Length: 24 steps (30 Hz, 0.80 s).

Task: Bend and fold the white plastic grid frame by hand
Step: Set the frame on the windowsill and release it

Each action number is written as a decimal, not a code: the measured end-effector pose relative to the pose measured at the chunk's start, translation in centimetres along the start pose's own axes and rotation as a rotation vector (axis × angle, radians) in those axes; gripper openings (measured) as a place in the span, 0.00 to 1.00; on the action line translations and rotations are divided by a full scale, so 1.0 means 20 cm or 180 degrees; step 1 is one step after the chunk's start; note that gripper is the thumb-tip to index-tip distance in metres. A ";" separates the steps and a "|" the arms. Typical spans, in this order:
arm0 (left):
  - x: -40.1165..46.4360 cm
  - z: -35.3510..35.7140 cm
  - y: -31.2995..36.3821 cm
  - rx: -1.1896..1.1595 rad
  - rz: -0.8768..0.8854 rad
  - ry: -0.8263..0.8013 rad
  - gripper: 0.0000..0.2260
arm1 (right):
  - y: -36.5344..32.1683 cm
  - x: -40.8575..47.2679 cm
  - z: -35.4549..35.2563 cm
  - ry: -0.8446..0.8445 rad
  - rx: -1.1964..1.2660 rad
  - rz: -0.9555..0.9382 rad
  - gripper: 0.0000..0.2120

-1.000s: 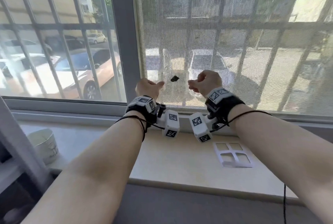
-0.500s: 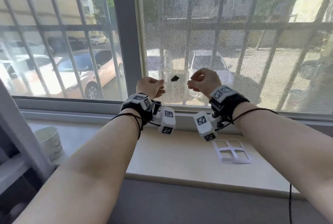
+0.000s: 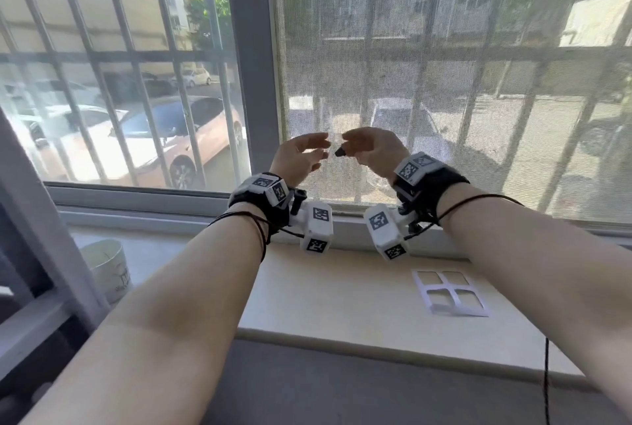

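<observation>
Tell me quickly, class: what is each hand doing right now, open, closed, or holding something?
Left hand: open, fingers spread, holding nothing.
Right hand: loosely curled; whether it holds anything cannot be told.
White grid frame: lying untouched on the sill.

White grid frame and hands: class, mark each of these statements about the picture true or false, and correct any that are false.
1. The white grid frame lies flat on the windowsill. True.
2. The right hand has the frame in its grip. False: neither hand touches it; both are raised in front of the window screen.
3. The left hand has its fingers spread open. True.
4. The frame has six openings. False: it shows four.
5. A pale cup stands at the left end of the sill. True.
</observation>
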State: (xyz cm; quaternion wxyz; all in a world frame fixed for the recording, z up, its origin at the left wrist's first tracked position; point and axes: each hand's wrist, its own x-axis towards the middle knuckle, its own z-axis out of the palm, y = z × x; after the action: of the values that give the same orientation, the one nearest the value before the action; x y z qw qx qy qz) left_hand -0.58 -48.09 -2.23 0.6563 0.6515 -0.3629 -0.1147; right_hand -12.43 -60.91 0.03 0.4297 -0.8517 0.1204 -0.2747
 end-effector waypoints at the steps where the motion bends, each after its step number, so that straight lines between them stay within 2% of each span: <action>1: 0.00 0.00 0.00 -0.0026 0.0003 -0.0033 0.13 | -0.01 0.00 0.00 -0.0052 0.0014 0.0007 0.21; 8: 0.02 0.01 -0.01 -0.0162 0.0051 -0.0221 0.16 | -0.01 0.03 0.00 -0.0211 -0.0042 -0.0015 0.26; 12: 0.02 0.01 -0.03 -0.0166 0.0077 -0.0150 0.16 | 0.01 0.03 -0.05 -0.0021 -0.0077 -0.0107 0.25; 17: 0.04 0.03 -0.01 -0.0253 0.0195 -0.0119 0.16 | 0.03 0.03 -0.07 -0.0028 -0.0107 -0.0167 0.23; 24: 0.04 0.05 -0.09 -0.0047 0.0088 -0.0189 0.14 | 0.09 0.01 -0.05 -0.0062 0.0103 0.0057 0.22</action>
State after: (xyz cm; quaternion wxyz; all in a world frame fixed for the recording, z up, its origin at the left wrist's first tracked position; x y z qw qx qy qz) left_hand 0.03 -49.54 -3.65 0.6516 0.6379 -0.3903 -0.1275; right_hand -12.74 -62.84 -0.88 0.4471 -0.8461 0.1194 -0.2645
